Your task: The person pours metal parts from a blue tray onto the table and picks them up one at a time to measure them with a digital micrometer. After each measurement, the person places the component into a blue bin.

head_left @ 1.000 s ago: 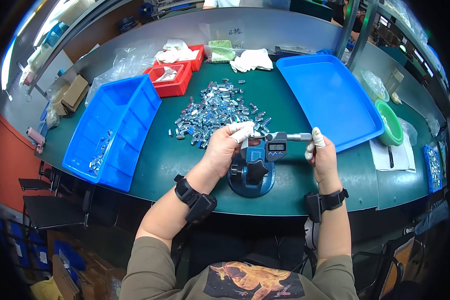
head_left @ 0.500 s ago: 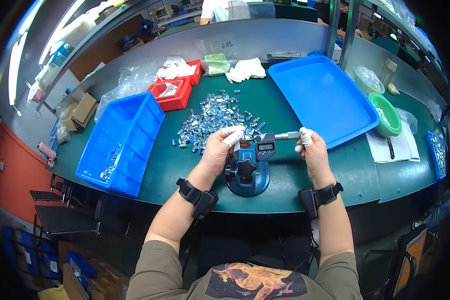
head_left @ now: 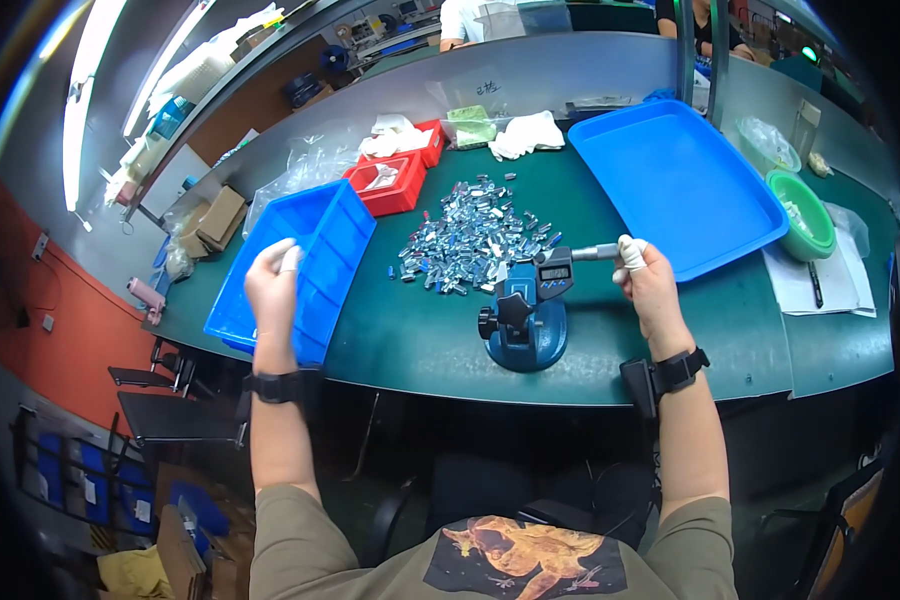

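Note:
My left hand point(head_left: 274, 290), with white covers on its fingertips, is above the near left part of the deep blue bin point(head_left: 345, 262). Its fingers are drawn together, and whatever they may hold is hidden. My right hand point(head_left: 650, 285), its fingertips also in white covers, grips the thimble end of a digital micrometer point(head_left: 554, 272). That micrometer is clamped in a blue stand point(head_left: 532, 340) with a black star knob, upright on the green table. Just behind it lies a heap of small shiny metal parts point(head_left: 470, 235).
A large shallow blue tray point(head_left: 690, 190) sits behind my right hand. Red boxes point(head_left: 388, 190) with white cloths stand at the back left. To the right are a green bowl point(head_left: 805, 215), white paper point(head_left: 840, 280) and a pen point(head_left: 816, 285). A grey partition point(head_left: 530, 75) edges the table.
My left hand has left the micrometer and moved left to the deep blue bin. My right hand stays at the thimble. The whole view has shifted, with the scene further right.

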### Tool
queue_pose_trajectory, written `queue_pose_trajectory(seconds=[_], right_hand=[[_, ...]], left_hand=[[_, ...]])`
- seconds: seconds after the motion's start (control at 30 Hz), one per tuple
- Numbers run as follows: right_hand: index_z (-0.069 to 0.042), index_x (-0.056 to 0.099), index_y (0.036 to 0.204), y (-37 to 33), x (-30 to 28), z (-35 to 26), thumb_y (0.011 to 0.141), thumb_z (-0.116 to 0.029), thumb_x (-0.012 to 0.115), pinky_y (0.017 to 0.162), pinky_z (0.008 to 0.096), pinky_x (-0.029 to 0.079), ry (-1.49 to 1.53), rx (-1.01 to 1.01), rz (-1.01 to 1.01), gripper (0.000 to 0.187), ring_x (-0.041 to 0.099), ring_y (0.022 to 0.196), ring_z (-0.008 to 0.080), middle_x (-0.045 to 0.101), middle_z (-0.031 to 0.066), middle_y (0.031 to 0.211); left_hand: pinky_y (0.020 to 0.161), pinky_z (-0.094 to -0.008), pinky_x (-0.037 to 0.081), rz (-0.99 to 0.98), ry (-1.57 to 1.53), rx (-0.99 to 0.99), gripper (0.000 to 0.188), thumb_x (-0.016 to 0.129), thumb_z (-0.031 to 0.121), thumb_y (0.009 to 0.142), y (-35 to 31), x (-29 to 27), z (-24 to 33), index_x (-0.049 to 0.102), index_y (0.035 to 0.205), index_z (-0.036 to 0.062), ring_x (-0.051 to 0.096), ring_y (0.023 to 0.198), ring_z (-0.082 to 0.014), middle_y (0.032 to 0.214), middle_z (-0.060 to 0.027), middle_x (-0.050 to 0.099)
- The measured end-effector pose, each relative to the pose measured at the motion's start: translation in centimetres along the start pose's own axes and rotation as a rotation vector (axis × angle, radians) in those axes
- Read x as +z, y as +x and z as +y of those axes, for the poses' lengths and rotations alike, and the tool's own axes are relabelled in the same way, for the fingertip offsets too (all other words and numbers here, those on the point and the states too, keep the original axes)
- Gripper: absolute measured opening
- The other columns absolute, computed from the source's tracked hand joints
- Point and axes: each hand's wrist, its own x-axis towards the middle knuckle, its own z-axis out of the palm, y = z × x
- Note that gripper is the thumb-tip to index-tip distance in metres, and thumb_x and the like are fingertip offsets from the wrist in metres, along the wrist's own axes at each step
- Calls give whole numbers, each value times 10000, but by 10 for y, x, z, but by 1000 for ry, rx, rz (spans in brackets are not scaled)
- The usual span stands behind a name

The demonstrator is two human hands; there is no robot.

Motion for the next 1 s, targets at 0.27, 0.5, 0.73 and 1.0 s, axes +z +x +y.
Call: queue_pose_trajectory(seconds=[0.27, 0.5, 0.73, 1.0], right_hand=[[-102, 508, 725, 3, 4, 3, 864, -324, 492, 405, 144, 260, -6, 19, 22, 262, 355, 460, 12, 464, -41, 562], [-98, 514, 712, -1, 3, 1, 856, -322, 506, 393, 151, 260, -9, 11, 28, 267, 351, 436, 14, 469, -39, 547], [-95, 516, 705, -2, 4, 0, 855, -308, 509, 395, 156, 264, -2, 18, 29, 262, 356, 441, 16, 470, -35, 545], [-93, 518, 711, 0, 1, -1, 857, -296, 509, 401, 154, 267, -12, 43, 34, 250, 370, 456, 16, 464, -34, 544]], left_hand=[[723, -243, 451, -99, 420, 124, 229, 628, 103, 747, -33, -5, 11, 600, 951, 3, 574, 805, -131, 882, -70, 619], [680, -282, 465, -630, 365, -198, 265, 652, 141, 717, -60, 105, -5, 606, 940, 4, 601, 772, -182, 883, -122, 626], [659, -280, 463, -678, 425, -248, 298, 640, 143, 719, -54, 117, -19, 571, 961, -17, 596, 726, -176, 832, -139, 617], [672, -267, 486, -649, -632, -349, 201, 541, 45, 785, -67, 160, 37, 553, 982, 7, 590, 775, -177, 855, -103, 594]])
